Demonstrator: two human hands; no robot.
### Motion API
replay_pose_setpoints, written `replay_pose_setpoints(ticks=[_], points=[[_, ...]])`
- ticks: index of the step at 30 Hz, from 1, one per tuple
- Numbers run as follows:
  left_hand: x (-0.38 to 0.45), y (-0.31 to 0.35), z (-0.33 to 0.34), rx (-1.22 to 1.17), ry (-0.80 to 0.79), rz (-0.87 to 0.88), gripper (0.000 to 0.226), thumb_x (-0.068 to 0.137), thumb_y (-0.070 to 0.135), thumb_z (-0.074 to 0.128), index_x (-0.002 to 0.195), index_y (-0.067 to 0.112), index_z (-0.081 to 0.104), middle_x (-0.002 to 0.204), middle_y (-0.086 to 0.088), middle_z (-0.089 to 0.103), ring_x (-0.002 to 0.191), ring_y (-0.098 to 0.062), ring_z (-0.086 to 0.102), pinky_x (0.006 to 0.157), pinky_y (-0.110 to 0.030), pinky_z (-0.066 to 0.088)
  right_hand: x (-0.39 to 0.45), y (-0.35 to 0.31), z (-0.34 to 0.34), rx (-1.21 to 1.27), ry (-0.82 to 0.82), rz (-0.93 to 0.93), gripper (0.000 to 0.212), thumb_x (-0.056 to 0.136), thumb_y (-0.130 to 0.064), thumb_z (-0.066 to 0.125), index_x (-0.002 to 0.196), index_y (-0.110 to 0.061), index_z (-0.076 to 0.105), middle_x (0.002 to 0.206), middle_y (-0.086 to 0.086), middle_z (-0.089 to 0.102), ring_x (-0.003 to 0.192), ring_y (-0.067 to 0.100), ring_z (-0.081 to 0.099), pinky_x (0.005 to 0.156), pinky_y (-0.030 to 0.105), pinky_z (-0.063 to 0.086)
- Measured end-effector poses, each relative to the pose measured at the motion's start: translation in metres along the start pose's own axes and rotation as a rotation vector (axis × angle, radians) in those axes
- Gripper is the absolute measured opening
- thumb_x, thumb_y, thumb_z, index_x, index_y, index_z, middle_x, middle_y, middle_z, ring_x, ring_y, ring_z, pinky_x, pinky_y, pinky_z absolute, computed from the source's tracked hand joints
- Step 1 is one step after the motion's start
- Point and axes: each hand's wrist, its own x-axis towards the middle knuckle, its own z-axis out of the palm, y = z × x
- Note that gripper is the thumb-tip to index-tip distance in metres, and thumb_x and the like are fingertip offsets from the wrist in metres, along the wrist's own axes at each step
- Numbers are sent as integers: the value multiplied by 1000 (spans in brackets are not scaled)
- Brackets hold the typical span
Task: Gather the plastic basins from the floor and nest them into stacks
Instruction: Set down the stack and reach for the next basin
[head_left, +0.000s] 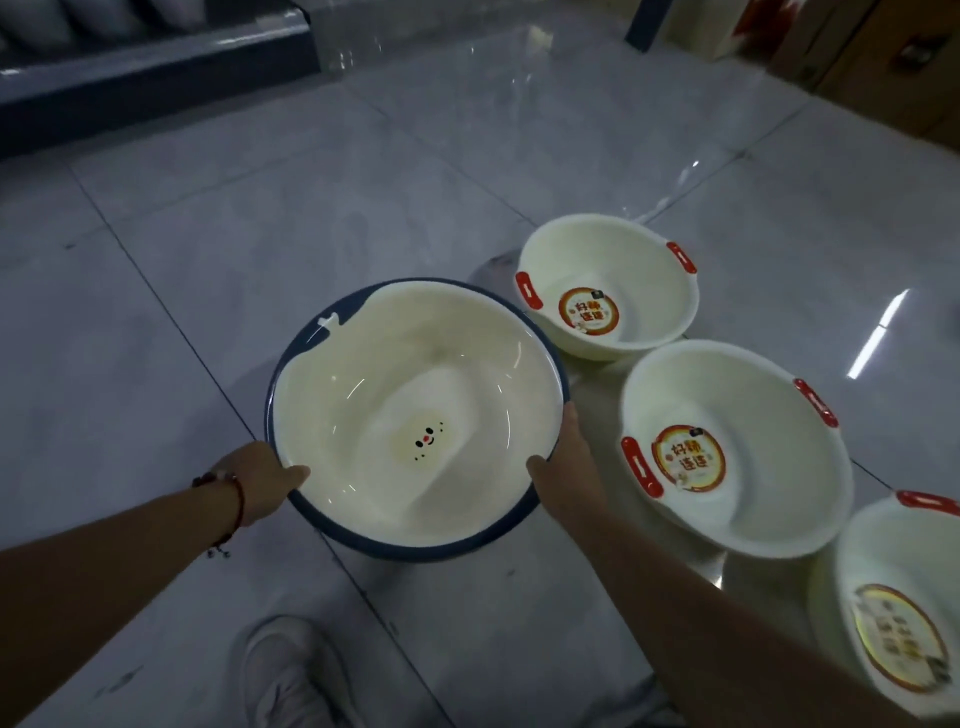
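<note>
Holding a blue-rimmed basin (415, 415) by its near rim, both hands at once.
Left hand (260, 480) and right hand (563, 467) each grip it, thumbs inside (it tilts above the floor (260, 234)); three cream basins (608, 286) sit just right.

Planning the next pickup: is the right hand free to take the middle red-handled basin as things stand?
Probably not yet. The right hand grips the blue-rimmed basin, as does the left hand. The middle red-handled basin sits just beside it, with nothing lying between.
</note>
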Motion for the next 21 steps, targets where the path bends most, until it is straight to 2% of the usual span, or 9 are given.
replay_pose_setpoints(ticks=[3,6,10,11,14,16,18,21], points=[[-3,6,19,61,-56,60,34,93,39,63,86,6,70,79,-9,69,75,-24,65,69,-29,54,-15,20,-21,-34,-6,44,81,80,-33,66,147,-40,22,132,-8,51,115,17,57,85,44,58],[-18,24,33,111,-73,145,34,94,37,62,73,10,64,72,-7,66,68,-19,61,58,-23,45,-32,37,-40,-66,51,87,85,81,-21,65,151,-29,18,137,-3,49,125,20,50,97,48,52],[-38,45,52,293,-94,237,34,95,47,56,81,16,59,83,-4,65,73,-15,59,61,-24,45,-48,61,-62,-79,91,181,91,85,-9,65,154,-30,10,147,0,39,134,26,43,102,52,48],[-42,51,53,377,-123,250,38,95,52,52,88,16,62,90,-4,67,78,-14,61,65,-24,48,-51,64,-68,-80,94,187,92,84,-9,65,154,-32,9,148,1,38,134,28,42,102,54,48],[-49,69,54,770,-168,281,64,94,67,35,124,16,61,119,-3,66,101,-16,62,91,-30,51,-53,71,-85,-135,64,194,93,85,-14,65,153,-37,7,147,2,39,132,27,45,100,54,48],[-61,92,50,1021,-135,319,64,96,63,33,135,16,53,130,-4,60,113,-18,58,99,-32,47,-52,73,-95,-192,2,178,91,85,-19,67,154,-34,8,147,5,41,131,27,47,101,53,48],[-75,125,49,1115,-71,403,62,97,58,37,142,16,43,139,-6,53,121,-22,54,100,-34,45,-58,68,-108,-248,-39,123,88,83,-23,69,153,-30,15,150,5,39,136,30,42,104,55,45],[-113,191,55,1083,29,594,77,93,63,38,154,22,15,156,-10,28,134,-30,42,106,-42,40,-87,62,-138,-365,-30,88,81,87,-31,63,154,-27,18,157,7,29,142,32,34,111,50,38]])
